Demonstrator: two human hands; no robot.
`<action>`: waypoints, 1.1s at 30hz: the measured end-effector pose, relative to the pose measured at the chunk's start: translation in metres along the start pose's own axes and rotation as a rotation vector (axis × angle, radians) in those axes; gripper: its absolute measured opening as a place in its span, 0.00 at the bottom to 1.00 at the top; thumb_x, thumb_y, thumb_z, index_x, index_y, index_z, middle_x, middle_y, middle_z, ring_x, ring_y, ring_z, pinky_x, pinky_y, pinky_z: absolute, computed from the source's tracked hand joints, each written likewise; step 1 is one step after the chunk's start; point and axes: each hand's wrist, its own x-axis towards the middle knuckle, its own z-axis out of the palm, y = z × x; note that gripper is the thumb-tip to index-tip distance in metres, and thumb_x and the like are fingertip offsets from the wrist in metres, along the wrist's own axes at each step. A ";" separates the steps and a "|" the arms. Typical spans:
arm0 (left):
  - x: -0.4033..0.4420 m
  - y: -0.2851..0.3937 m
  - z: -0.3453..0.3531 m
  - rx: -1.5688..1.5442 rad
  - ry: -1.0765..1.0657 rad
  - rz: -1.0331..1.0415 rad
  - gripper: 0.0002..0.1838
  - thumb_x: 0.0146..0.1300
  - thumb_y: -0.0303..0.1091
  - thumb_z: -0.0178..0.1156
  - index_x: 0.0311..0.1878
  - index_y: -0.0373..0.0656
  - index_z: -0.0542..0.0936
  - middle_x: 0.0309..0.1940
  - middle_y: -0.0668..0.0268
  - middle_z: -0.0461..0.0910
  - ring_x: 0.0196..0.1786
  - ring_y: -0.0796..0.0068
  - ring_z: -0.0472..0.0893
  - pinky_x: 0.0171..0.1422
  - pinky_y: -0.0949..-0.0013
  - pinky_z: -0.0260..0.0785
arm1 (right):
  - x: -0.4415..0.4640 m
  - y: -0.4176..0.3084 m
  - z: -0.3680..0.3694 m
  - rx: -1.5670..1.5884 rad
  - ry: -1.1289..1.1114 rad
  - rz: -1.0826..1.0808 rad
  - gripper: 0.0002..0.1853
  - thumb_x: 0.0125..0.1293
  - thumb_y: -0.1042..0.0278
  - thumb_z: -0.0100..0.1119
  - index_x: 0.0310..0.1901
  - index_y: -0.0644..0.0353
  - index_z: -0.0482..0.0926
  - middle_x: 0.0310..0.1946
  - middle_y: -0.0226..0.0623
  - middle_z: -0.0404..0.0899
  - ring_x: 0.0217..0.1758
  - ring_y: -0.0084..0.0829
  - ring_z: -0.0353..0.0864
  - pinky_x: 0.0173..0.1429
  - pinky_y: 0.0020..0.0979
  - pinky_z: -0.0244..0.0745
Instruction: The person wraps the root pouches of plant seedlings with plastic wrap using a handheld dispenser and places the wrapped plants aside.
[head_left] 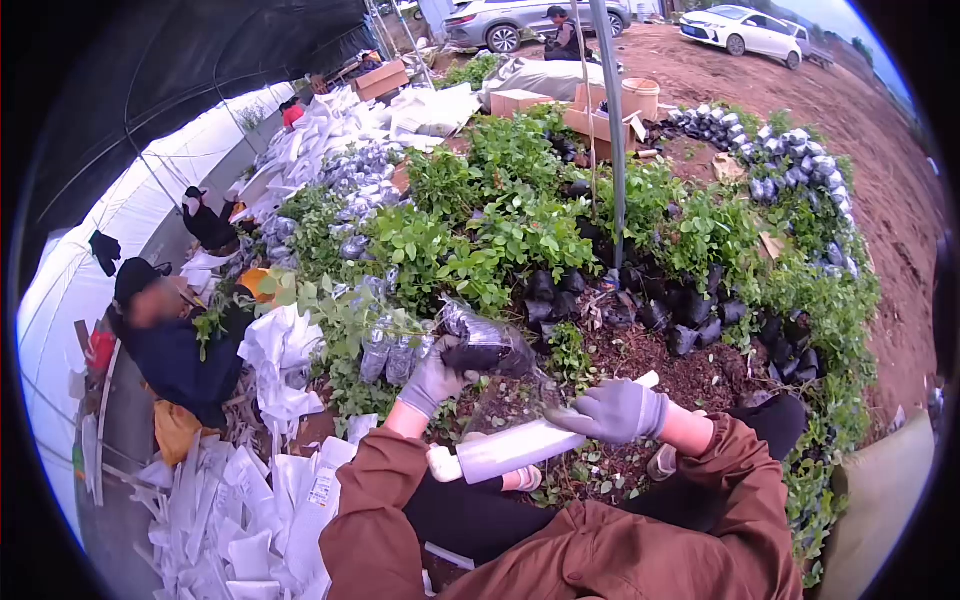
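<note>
My left hand [434, 382], in a grey glove, is closed around a seedling's black root bag [490, 345], which is partly covered in clear film. The bag lies tilted on its side, with leafy stems [345, 310] that seem to belong to it pointing left. In my gloved right hand [618, 410] is a roll of stretch film [525, 450], gripped near its right end, with a pale core sticking out at both ends. A thin sheet of clear film [505, 405] runs between the roll and the bag.
Leafy seedlings in black bags [690, 320] crowd the ground ahead, around a metal pole [611, 150]. Film-wrapped bundles [800, 160] stand at the right. White packaging sheets [250, 520] pile up at the left, near a seated person [185, 345]. Cardboard boxes [600, 130] are farther back.
</note>
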 end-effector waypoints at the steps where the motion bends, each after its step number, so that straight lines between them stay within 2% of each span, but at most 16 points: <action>1: -0.011 -0.006 0.003 0.063 -0.059 0.033 0.15 0.55 0.40 0.55 0.45 0.46 0.75 0.45 0.60 0.79 0.46 0.62 0.75 0.34 0.61 0.66 | 0.000 0.008 0.002 0.083 0.095 0.152 0.30 0.53 0.69 0.53 0.62 0.54 0.65 0.25 0.35 0.74 0.22 0.34 0.77 0.22 0.33 0.71; 3: -0.034 -0.025 0.008 0.252 0.060 0.113 0.15 0.52 0.35 0.56 0.43 0.45 0.75 0.46 0.61 0.77 0.46 0.61 0.75 0.47 0.54 0.67 | 0.011 0.029 -0.002 0.277 0.382 0.478 0.27 0.56 0.68 0.54 0.60 0.55 0.65 0.30 0.41 0.77 0.27 0.44 0.79 0.29 0.37 0.74; 6: -0.020 -0.039 -0.062 0.417 -0.218 0.173 0.24 0.57 0.33 0.48 0.59 0.43 0.66 0.56 0.62 0.70 0.58 0.62 0.70 0.68 0.56 0.57 | 0.000 0.064 0.066 0.528 0.221 0.809 0.20 0.62 0.64 0.51 0.56 0.54 0.66 0.36 0.49 0.78 0.38 0.52 0.77 0.39 0.42 0.73; 7: -0.033 -0.047 -0.005 0.238 -0.517 0.095 0.22 0.70 0.37 0.41 0.65 0.42 0.61 0.63 0.62 0.65 0.63 0.64 0.66 0.71 0.62 0.55 | -0.008 0.068 0.112 0.546 0.101 0.790 0.20 0.61 0.64 0.52 0.55 0.54 0.66 0.36 0.51 0.78 0.41 0.53 0.77 0.42 0.44 0.72; 11: -0.021 -0.048 0.027 0.271 -0.135 0.183 0.25 0.62 0.32 0.45 0.65 0.46 0.63 0.60 0.66 0.69 0.62 0.68 0.68 0.70 0.61 0.56 | -0.025 0.031 0.196 0.522 -0.019 0.691 0.19 0.58 0.60 0.56 0.51 0.54 0.73 0.33 0.47 0.79 0.34 0.49 0.78 0.38 0.40 0.73; 15: -0.024 -0.001 0.035 0.280 -0.163 0.160 0.32 0.53 0.40 0.57 0.64 0.48 0.66 0.62 0.60 0.67 0.63 0.63 0.67 0.70 0.56 0.56 | -0.039 -0.009 0.094 0.471 -0.002 0.514 0.21 0.54 0.57 0.60 0.49 0.55 0.77 0.29 0.40 0.80 0.25 0.44 0.79 0.32 0.35 0.74; 18: -0.030 0.007 0.034 0.477 -0.203 0.275 0.39 0.57 0.63 0.48 0.67 0.49 0.62 0.66 0.63 0.62 0.67 0.65 0.63 0.73 0.56 0.47 | -0.056 -0.015 0.054 0.612 0.509 0.543 0.33 0.47 0.69 0.66 0.59 0.62 0.70 0.31 0.42 0.81 0.28 0.42 0.82 0.34 0.31 0.76; 19: -0.036 0.000 0.054 0.276 -0.085 0.205 0.39 0.57 0.63 0.49 0.66 0.49 0.62 0.67 0.64 0.62 0.67 0.66 0.62 0.73 0.56 0.47 | -0.061 -0.009 0.055 0.616 0.700 0.578 0.35 0.46 0.73 0.66 0.59 0.65 0.68 0.37 0.42 0.82 0.35 0.36 0.84 0.42 0.27 0.76; 21: -0.056 -0.020 0.100 0.117 -0.279 0.028 0.35 0.58 0.55 0.55 0.65 0.48 0.63 0.63 0.64 0.66 0.66 0.65 0.63 0.73 0.58 0.47 | -0.048 -0.009 0.058 0.761 1.141 0.945 0.32 0.50 0.72 0.64 0.59 0.66 0.68 0.45 0.40 0.80 0.44 0.29 0.81 0.49 0.27 0.74; 23: -0.031 -0.038 0.047 0.999 -0.172 0.268 0.30 0.59 0.48 0.54 0.63 0.47 0.65 0.60 0.62 0.68 0.63 0.65 0.65 0.70 0.59 0.53 | -0.033 -0.002 0.043 1.120 1.119 1.073 0.26 0.56 0.73 0.61 0.57 0.69 0.69 0.49 0.35 0.77 0.47 0.19 0.75 0.48 0.24 0.72; 25: -0.022 -0.059 0.030 1.581 -0.130 0.333 0.29 0.62 0.47 0.51 0.64 0.47 0.64 0.61 0.61 0.67 0.64 0.65 0.65 0.70 0.60 0.53 | -0.022 0.004 0.077 1.181 0.912 0.928 0.24 0.59 0.72 0.59 0.58 0.67 0.69 0.50 0.35 0.76 0.50 0.20 0.73 0.55 0.24 0.69; 27: -0.015 -0.064 0.046 1.816 -0.160 0.306 0.29 0.65 0.48 0.48 0.66 0.47 0.61 0.63 0.62 0.64 0.65 0.65 0.63 0.71 0.59 0.52 | -0.011 -0.008 0.099 1.446 0.687 0.890 0.25 0.61 0.67 0.56 0.59 0.66 0.68 0.53 0.37 0.74 0.54 0.21 0.71 0.57 0.27 0.69; 29: -0.018 -0.072 0.068 1.980 -0.184 0.352 0.27 0.67 0.46 0.46 0.67 0.47 0.60 0.63 0.62 0.65 0.65 0.65 0.63 0.72 0.59 0.52 | -0.005 -0.021 0.109 1.837 0.740 0.853 0.24 0.62 0.65 0.55 0.58 0.65 0.69 0.53 0.40 0.74 0.54 0.24 0.73 0.56 0.29 0.70; 30: -0.017 -0.078 0.071 1.971 -0.170 0.407 0.27 0.67 0.46 0.46 0.66 0.48 0.61 0.62 0.62 0.66 0.65 0.64 0.64 0.71 0.59 0.53 | -0.002 -0.025 0.114 2.026 0.762 0.818 0.23 0.62 0.65 0.55 0.58 0.65 0.69 0.53 0.41 0.75 0.55 0.26 0.74 0.56 0.30 0.70; 32: -0.023 -0.072 0.087 0.072 -0.493 -0.105 0.28 0.64 0.45 0.50 0.66 0.52 0.62 0.62 0.61 0.67 0.66 0.63 0.63 0.70 0.54 0.54 | -0.010 -0.037 0.153 1.511 0.604 0.845 0.23 0.63 0.63 0.54 0.57 0.64 0.69 0.50 0.44 0.76 0.51 0.30 0.76 0.53 0.32 0.72; 33: -0.017 -0.067 0.079 0.216 -0.418 -0.070 0.29 0.61 0.53 0.53 0.63 0.53 0.65 0.62 0.65 0.67 0.64 0.68 0.65 0.71 0.54 0.49 | -0.016 -0.041 0.181 1.254 0.523 0.837 0.22 0.63 0.62 0.54 0.57 0.64 0.70 0.49 0.45 0.77 0.49 0.33 0.77 0.51 0.33 0.73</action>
